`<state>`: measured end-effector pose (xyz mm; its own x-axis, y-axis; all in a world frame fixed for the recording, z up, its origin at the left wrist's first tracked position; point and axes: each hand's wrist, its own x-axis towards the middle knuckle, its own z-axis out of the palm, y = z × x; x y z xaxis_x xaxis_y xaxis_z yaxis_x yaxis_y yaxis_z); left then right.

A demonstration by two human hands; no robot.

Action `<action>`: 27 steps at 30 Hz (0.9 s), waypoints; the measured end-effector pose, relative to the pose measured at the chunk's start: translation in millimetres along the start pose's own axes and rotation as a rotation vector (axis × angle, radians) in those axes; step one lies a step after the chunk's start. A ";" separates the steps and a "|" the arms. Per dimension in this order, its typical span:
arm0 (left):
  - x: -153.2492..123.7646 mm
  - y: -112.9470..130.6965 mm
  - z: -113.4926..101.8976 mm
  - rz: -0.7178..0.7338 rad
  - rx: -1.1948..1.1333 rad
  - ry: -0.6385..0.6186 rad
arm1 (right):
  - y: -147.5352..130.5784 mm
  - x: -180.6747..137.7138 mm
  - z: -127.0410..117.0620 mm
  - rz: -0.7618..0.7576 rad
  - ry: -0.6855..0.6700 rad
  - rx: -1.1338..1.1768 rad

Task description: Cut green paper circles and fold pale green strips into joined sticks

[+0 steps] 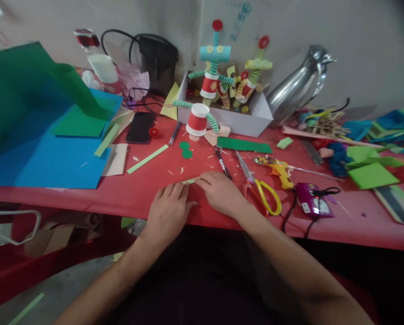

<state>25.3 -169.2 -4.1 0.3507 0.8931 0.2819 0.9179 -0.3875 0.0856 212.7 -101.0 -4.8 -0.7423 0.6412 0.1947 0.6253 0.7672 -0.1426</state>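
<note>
Near the front edge of the table, a narrow pale green paper strip [189, 181] shows between my two hands. My left hand [168, 211] lies over its left part, fingers closed together on it and thumb pointing right. My right hand [219, 192] pinches the right end against the tabletop. The rest of the strip is hidden under my fingers. Just beyond lie two green paper circles [186, 151], a black marker [224, 164] and another pale green strip [147, 159]. Yellow-handled scissors [260, 186] rest open to the right of my right hand.
A red paper cup [198, 121] with folded paper arms stands ahead. Behind it, a white box [229, 121] holds cup figures. A glue gun [280, 173], purple box [313, 200] and steel jug [298, 85] are on the right; blue card [46, 169] and a phone [140, 127] on the left.
</note>
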 end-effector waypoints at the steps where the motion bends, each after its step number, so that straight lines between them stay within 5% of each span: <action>1: -1.6 4.0 2.9 -0.021 0.009 0.008 | -0.3 -0.7 0.6 0.001 0.002 -0.005; 9: -7.8 14.8 14.6 -0.085 0.027 0.034 | -6.9 -8.3 5.2 0.055 0.063 -0.104; 15: -5.5 12.0 10.7 -0.087 0.009 0.013 | -4.3 -13.3 -1.2 0.254 0.286 -0.089; 19: -2.9 10.1 5.7 -0.101 0.022 -0.004 | -0.6 -13.0 -1.3 0.174 0.177 -0.123; 27: 0.0 -12.4 4.2 -0.064 -0.152 0.014 | 1.4 -9.4 -1.8 0.246 0.137 -0.135</action>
<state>14.7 -163.5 -9.3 0.2889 0.9140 0.2849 0.8993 -0.3612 0.2466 221.0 -106.0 -5.2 -0.5308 0.7924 0.3006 0.8155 0.5741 -0.0733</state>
